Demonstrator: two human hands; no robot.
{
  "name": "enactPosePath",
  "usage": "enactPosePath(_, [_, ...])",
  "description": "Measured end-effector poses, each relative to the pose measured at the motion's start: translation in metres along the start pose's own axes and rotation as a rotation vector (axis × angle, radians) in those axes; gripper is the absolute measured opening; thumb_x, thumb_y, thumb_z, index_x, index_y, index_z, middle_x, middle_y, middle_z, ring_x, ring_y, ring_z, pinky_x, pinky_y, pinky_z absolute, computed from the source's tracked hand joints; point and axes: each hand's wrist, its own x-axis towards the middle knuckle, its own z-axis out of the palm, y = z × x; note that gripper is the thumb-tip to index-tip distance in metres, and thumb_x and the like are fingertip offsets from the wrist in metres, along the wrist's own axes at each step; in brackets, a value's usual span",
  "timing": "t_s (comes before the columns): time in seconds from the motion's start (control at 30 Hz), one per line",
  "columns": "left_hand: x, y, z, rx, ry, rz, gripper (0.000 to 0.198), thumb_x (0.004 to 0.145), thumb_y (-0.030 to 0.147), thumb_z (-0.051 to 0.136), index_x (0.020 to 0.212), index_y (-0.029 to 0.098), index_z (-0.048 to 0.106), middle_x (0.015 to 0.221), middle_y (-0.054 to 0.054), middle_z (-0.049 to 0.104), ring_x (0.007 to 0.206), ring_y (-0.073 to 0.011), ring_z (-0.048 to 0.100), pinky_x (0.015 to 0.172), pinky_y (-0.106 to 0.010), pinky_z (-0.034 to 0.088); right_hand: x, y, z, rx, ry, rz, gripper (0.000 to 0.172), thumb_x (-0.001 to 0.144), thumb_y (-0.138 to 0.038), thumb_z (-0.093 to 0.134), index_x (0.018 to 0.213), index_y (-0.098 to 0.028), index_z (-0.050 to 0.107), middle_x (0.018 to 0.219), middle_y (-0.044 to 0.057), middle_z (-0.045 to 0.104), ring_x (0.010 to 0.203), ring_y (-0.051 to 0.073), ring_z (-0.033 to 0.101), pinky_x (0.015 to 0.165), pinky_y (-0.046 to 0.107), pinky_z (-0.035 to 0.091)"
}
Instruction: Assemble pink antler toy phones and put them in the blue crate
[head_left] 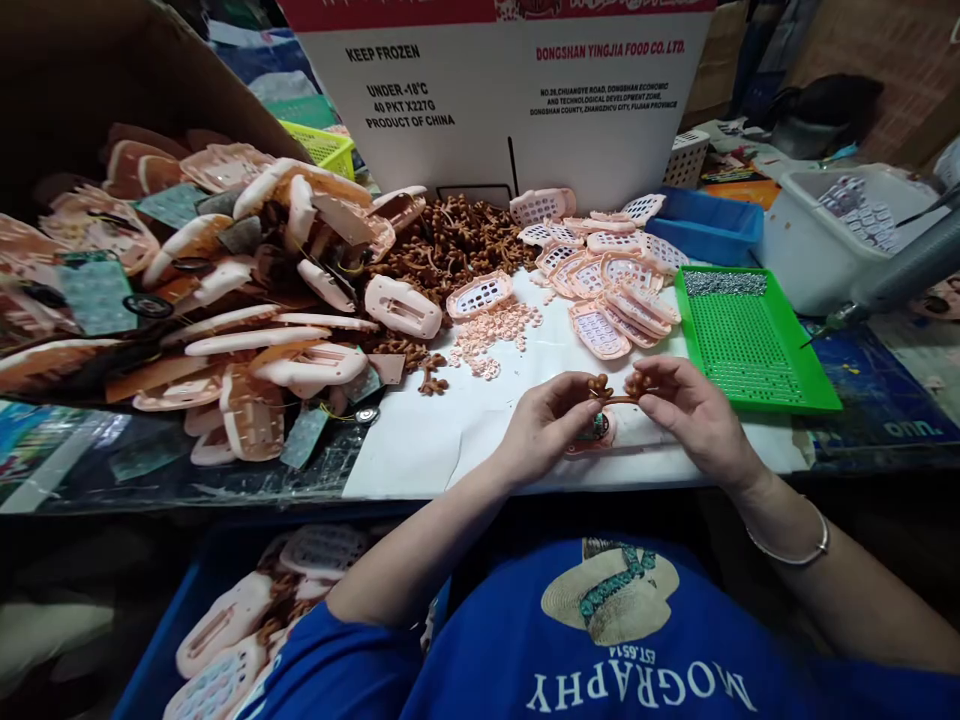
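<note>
My left hand (pixel 541 422) and my right hand (pixel 694 412) meet near the table's front edge. Both pinch a small brown rubber strip (pixel 616 390) with round knobs, held between the fingertips. Under my left fingers lies a pink plastic shell (pixel 596 436) with a green part showing inside it. Both hands rest over a white sheet (pixel 450 430) that covers the table.
A big heap of pink shells and green circuit boards (pixel 225 290) fills the left. Brown rubber pieces (pixel 450 245) and small pink buttons (pixel 491 330) lie in the middle, pink keypad covers (pixel 615 290) behind my hands. A green tray (pixel 750 340) sits right. A white carton (pixel 495 100) stands behind. A blue bin (pixel 225 640) holds shells below.
</note>
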Motion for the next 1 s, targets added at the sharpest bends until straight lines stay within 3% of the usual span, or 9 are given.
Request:
enactPosePath(0.07, [0.001,0.004,-0.004,0.205,-0.047,0.102,0.023,0.091,0.032,0.063,0.108,0.017,0.067,0.102,-0.008,0.07,0.093,-0.0192,0.067,0.086,-0.031,0.052,0.005,-0.01,-0.009,-0.27,-0.059,-0.115,0.032,0.087,-0.036,0.07,0.115,-0.021,0.064,0.105,0.006,0.069,0.084,0.014,0.065,0.075,0.029,0.055])
enactPosePath(0.13, [0.002,0.008,-0.005,0.37,-0.108,0.209,0.021,0.095,0.028,0.056,0.109,0.016,0.066,0.101,-0.01,0.068,0.094,-0.0197,0.066,0.086,-0.032,0.051,0.01,-0.018,-0.014,-0.476,-0.202,-0.194,0.022,0.088,-0.032,0.068,0.106,-0.02,0.069,0.093,0.004,0.07,0.075,0.013,0.062,0.067,0.027,0.051])
enactPosePath(0.23, [0.004,0.01,-0.004,0.475,-0.155,0.326,0.024,0.098,0.026,0.049,0.115,0.017,0.064,0.098,-0.01,0.066,0.091,-0.0186,0.065,0.084,-0.031,0.051,0.012,-0.024,-0.016,-0.545,-0.38,-0.207,0.011,0.09,-0.026,0.064,0.094,-0.02,0.072,0.082,0.002,0.071,0.073,0.013,0.063,0.067,0.026,0.048])
enactPosePath(0.33, [0.002,0.004,-0.01,0.604,-0.119,0.43,0.035,0.098,0.027,0.05,0.131,0.017,0.054,0.104,-0.011,0.065,0.095,-0.0193,0.064,0.086,-0.033,0.051,0.004,-0.018,-0.012,-0.457,-0.352,-0.06,0.011,0.089,-0.025,0.063,0.092,-0.019,0.072,0.086,0.003,0.073,0.075,0.014,0.065,0.069,0.026,0.049])
enactPosePath(0.43, [-0.002,-0.006,-0.022,0.817,-0.153,0.514,0.054,0.093,0.035,0.061,0.142,0.018,0.045,0.13,-0.018,0.058,0.117,-0.0274,0.056,0.1,-0.044,0.047,-0.008,-0.005,-0.007,-0.249,-0.274,0.198,0.018,0.087,-0.034,0.066,0.093,-0.017,0.07,0.081,0.002,0.071,0.065,0.012,0.061,0.061,0.026,0.049])
enactPosePath(0.5, [-0.006,-0.012,-0.03,0.9,-0.241,0.517,0.052,0.092,0.037,0.063,0.138,0.017,0.048,0.138,-0.02,0.052,0.126,-0.0307,0.051,0.105,-0.048,0.043,-0.014,0.003,-0.006,-0.129,-0.257,0.33,0.025,0.085,-0.04,0.069,0.092,-0.016,0.069,0.075,0.001,0.068,0.059,0.01,0.057,0.055,0.024,0.047])
enactPosePath(0.57, [-0.01,-0.018,-0.033,0.923,-0.282,0.515,0.041,0.094,0.035,0.06,0.131,0.016,0.054,0.134,-0.018,0.056,0.124,-0.0299,0.052,0.104,-0.047,0.044,-0.018,0.007,-0.004,-0.056,-0.263,0.412,0.027,0.082,-0.041,0.071,0.089,-0.015,0.068,0.071,0.0,0.065,0.058,0.009,0.055,0.054,0.023,0.046])
enactPosePath(0.8, [-0.019,-0.026,-0.024,0.93,-0.19,0.517,0.034,0.094,0.03,0.059,0.124,0.016,0.059,0.127,-0.017,0.06,0.121,-0.0293,0.052,0.103,-0.048,0.044,-0.017,0.009,0.003,-0.036,-0.212,0.475,0.028,0.08,-0.042,0.072,0.086,-0.015,0.066,0.073,0.001,0.066,0.056,0.008,0.058,0.054,0.023,0.049])
enactPosePath(1.0, [-0.023,-0.025,-0.021,0.945,-0.165,0.481,0.032,0.094,0.031,0.059,0.123,0.019,0.06,0.126,-0.015,0.061,0.121,-0.0295,0.052,0.102,-0.049,0.046,-0.013,0.006,0.002,-0.092,-0.258,0.492,0.024,0.079,-0.038,0.072,0.077,-0.016,0.062,0.067,-0.001,0.063,0.053,0.008,0.056,0.05,0.022,0.048])
